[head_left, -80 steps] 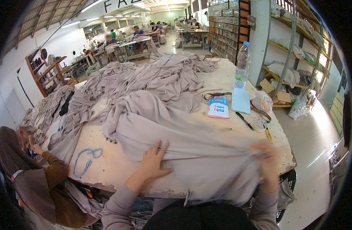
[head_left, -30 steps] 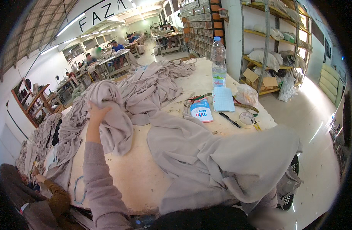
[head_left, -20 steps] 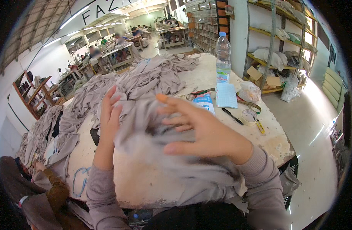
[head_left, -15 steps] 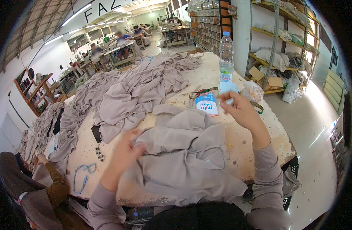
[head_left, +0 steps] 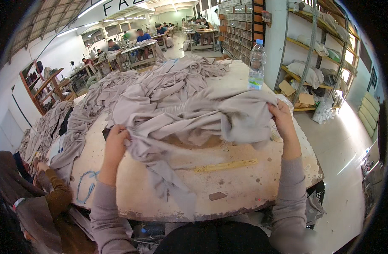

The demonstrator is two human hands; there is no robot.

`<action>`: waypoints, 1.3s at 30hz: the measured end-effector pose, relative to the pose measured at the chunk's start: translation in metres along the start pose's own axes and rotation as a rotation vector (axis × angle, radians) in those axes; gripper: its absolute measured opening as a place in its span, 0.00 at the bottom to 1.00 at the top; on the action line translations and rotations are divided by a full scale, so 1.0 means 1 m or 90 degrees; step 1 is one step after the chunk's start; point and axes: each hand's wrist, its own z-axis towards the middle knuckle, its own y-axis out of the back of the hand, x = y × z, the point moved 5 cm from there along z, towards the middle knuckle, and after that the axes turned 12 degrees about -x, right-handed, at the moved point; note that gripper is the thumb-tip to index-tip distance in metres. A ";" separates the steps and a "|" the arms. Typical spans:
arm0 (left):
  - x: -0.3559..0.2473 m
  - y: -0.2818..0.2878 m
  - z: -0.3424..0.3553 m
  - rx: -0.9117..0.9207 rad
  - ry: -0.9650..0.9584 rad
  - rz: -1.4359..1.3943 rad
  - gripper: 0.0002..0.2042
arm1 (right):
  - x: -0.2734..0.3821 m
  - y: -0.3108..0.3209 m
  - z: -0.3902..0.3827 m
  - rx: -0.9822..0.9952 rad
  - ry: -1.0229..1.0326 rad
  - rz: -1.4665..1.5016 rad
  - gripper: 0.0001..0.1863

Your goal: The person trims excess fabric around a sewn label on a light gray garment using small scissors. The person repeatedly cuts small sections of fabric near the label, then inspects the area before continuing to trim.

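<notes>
Head view: a pale, worn tabletop [head_left: 244, 190] with a chipped near edge fills the middle, carrying a long heap of grey-mauve fabric [head_left: 177, 78] toward its far side. Above its near part, a loose grey cloth [head_left: 244, 112] spans both hands: the left hand [head_left: 115, 142] has its grip closed, fingers pinching one end, and the right hand [head_left: 283, 120] has its grip pinched on the other. A flat yellow strip [head_left: 228, 165] and looped blue cord [head_left: 86, 188] lie nearer; a clear bottle [head_left: 256, 67] stands beyond. Metal shelving [head_left: 314, 44] rises at right over pale flooring [head_left: 335, 178]; people work at distant tables [head_left: 139, 51].
</notes>
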 end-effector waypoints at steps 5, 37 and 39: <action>0.046 -0.013 -0.033 0.357 0.068 0.281 0.06 | -0.045 -0.015 0.001 0.060 0.037 -0.320 0.30; -0.109 -0.071 -0.064 0.332 0.415 -0.672 0.10 | -0.014 -0.072 -0.073 0.207 -0.286 0.164 0.18; -0.107 -0.065 -0.062 0.304 0.401 -0.686 0.10 | -0.011 -0.064 -0.075 0.179 -0.320 0.176 0.22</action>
